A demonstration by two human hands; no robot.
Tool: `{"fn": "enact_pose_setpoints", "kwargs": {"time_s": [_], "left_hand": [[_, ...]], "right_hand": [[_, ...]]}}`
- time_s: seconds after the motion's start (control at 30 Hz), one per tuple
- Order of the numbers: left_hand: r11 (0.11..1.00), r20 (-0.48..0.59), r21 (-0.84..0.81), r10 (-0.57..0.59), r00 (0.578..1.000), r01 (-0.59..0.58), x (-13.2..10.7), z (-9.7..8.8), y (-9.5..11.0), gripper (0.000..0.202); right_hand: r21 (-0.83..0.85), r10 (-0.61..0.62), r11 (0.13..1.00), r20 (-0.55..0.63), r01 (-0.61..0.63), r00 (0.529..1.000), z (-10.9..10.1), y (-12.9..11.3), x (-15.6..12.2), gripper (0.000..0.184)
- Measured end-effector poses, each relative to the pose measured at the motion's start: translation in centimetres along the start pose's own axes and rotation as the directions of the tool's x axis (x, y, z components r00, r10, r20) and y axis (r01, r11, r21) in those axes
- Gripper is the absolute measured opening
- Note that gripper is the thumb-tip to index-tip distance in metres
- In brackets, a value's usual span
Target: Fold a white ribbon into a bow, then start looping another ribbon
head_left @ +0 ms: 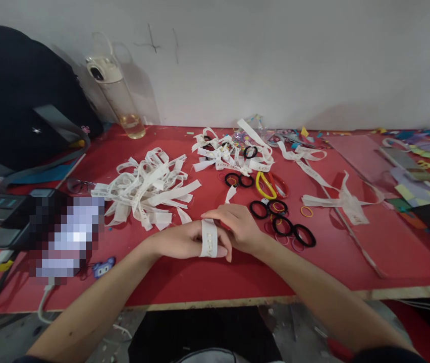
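Observation:
A strip of white printed ribbon (pixel 209 237) loops over the fingers of my left hand (pixel 180 239), which is closed, its thumb lying along the near side. My right hand (pixel 240 228) bends over from the right, and its fingertips press the ribbon's upper edge against my left hand. The ribbon's far side is hidden behind my fingers. Just past my hands lies a heap of loose white ribbons (pixel 150 184). Right of my right hand are black hair ties (pixel 282 225) among small coloured elastic bands (pixel 306 211).
Ribbon bows (pixel 233 151) pile up near the wall, beside yellow-handled scissors (pixel 265 186). Another bow (pixel 351 199) lies right. A bottle (pixel 118 96), a dark bag (pixel 21 101), a pixelated phone (pixel 71 237) and a blue charm (pixel 103 267) occupy the left; paper scraps (pixel 423 176) lie far right.

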State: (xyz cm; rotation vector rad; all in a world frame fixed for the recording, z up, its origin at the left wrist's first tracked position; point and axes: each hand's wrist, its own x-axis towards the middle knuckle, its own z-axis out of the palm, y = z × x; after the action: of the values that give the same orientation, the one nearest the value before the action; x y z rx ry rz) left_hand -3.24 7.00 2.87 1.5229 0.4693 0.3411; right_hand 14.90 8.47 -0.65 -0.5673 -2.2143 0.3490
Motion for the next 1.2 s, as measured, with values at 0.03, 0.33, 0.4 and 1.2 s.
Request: {"fn": "enact_pose_setpoints", "kwargs": {"time_s": [0.03,0.33,0.4,1.2], "left_hand": [[1.000,0.001,0.006,-0.004,1.000,0.004,0.00,0.02,-0.06,0.017],[1.000,-0.011,0.012,0.018,1.000,-0.017,0.08,0.00,-0.19,0.014],[1.000,-0.019,0.012,0.012,1.000,-0.011,0.08,0.03,-0.14,0.014],[0.995,-0.003,-0.069,0.066,0.998,-0.066,-0.36,-0.08,0.08,0.016]], "right_hand": [[0.002,-0.002,1.000,0.003,0.002,1.000,0.00,0.00,0.01,0.021],[-0.008,0.014,1.000,0.015,-0.013,1.000,-0.06,-0.08,0.01,0.019],[-0.012,0.012,1.000,0.013,-0.012,1.000,-0.03,-0.02,-0.02,0.019],[-0.035,0.027,0.999,-0.058,-0.029,0.998,0.03,-0.04,-0.15,0.014]]}}
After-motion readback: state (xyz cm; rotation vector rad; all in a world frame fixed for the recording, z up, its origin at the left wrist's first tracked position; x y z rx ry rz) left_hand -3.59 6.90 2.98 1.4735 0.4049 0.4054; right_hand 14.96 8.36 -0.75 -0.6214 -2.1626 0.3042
